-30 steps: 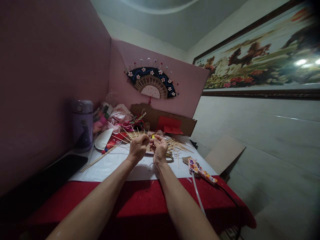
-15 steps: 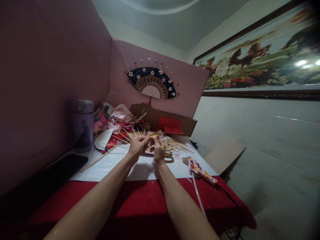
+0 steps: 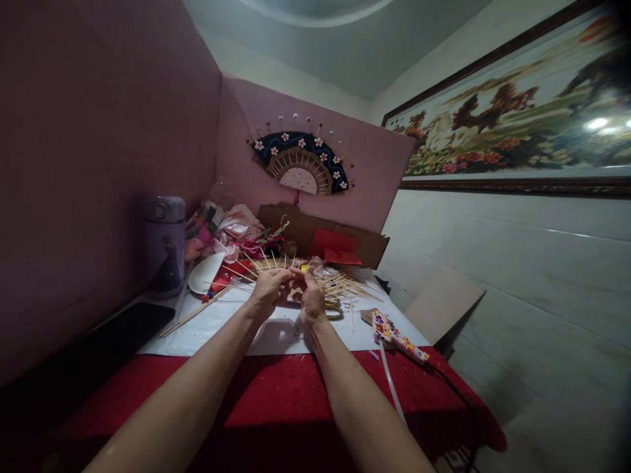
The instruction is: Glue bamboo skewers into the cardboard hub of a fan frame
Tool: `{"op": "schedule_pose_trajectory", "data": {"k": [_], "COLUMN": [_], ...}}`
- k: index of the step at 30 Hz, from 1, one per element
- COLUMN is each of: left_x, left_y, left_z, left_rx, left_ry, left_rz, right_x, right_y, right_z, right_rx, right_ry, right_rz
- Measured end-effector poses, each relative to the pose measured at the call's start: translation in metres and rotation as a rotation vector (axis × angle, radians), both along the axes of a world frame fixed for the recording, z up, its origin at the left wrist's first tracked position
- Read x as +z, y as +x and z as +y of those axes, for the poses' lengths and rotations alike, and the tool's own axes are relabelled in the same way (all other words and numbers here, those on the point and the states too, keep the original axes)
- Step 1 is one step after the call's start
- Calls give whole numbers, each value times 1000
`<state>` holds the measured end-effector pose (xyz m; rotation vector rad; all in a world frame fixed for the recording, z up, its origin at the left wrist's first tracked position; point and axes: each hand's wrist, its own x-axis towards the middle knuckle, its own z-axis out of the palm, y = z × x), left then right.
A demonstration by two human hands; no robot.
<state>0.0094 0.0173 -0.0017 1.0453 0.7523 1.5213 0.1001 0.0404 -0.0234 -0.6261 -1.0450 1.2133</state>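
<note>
My left hand (image 3: 270, 289) and my right hand (image 3: 312, 297) meet above the white sheet, fingertips close together in a pinch. Whatever lies between the fingers is too small and too hidden to name. Just beyond my left hand, thin wooden sticks (image 3: 246, 257) fan outward. More wooden sticks (image 3: 348, 286) lie in a loose pile to the right of my right hand. A pair of scissors (image 3: 335, 310), its handle showing, rests by my right wrist, partly hidden.
A flowered glue gun (image 3: 387, 328) with a cord lies at right. At left stand a purple bottle (image 3: 165, 246) and a white dish (image 3: 204, 274), near a black phone (image 3: 140, 323). A decorated fan (image 3: 300, 161) hangs on the pink board behind. Cardboard (image 3: 290, 226) leans at the back.
Both hands stay together in nearly the same place, with only slight finger movement. The view has shifted a little; the objects on the table look unmoved.
</note>
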Motion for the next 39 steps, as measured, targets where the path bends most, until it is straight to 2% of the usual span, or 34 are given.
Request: {"op": "schedule_pose_trajectory", "data": {"k": [3, 9, 18, 31, 36, 39], "left_x": [0, -1, 3, 4, 4, 3], "left_y": [0, -1, 0, 0, -1, 0], "left_z": [0, 0, -6, -6, -5, -5], "left_rx": [-20, -32, -53, -23, -31, -54], "left_ry": [1, -11, -19, -40, -28, -18], "left_rz": [-13, -37, -64, -44, -13, 25], "right_x": [1, 1, -1, 1, 1, 4], "right_y": [1, 0, 0, 1, 1, 3], "right_z": [1, 0, 3, 0, 1, 2], "right_rx": [63, 47, 85, 133, 83, -52], "right_ry": [-39, -11, -66, -96, -64, -64], "right_rz": [52, 50, 95, 116, 79, 112]}}
